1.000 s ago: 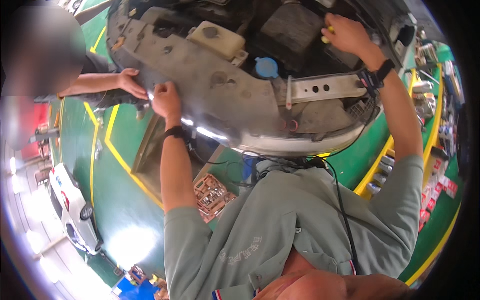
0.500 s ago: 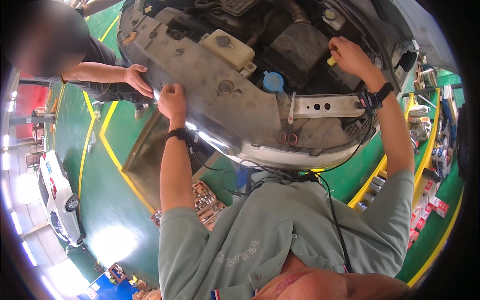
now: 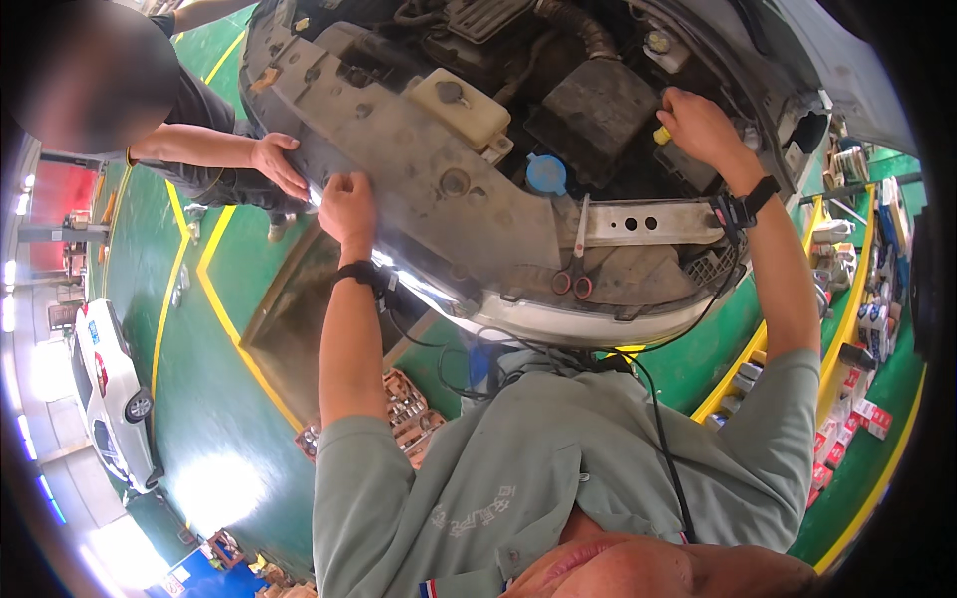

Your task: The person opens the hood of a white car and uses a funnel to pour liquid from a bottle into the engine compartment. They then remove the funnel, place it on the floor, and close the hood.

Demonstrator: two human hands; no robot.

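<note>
My left hand (image 3: 347, 211) is closed, fingers curled together, at the front edge of the dusty grey plastic cover (image 3: 399, 189) over the car's nose. Whatever it pinches is hidden. Over the right side of the engine bay my right hand (image 3: 701, 127) is closed too, with a small yellow piece (image 3: 662, 136) showing at its fingertips; its kind cannot be made out. Scissors (image 3: 575, 261) with dark and red handles lie on the front panel, blades on the metal crossbar (image 3: 653, 223). Beside the crossbar is a blue cap (image 3: 545, 174).
Another person's hand (image 3: 280, 164) rests by the cover's left edge, near my left hand. A cream reservoir (image 3: 461, 108) and a black box (image 3: 592, 112) fill the bay. Cables (image 3: 469, 374) hang at my waist. An open socket case (image 3: 407, 409) lies below the bumper.
The view has shifted slightly, so the car sits a little lower in the picture. Both my hands stay closed in about the same places.
</note>
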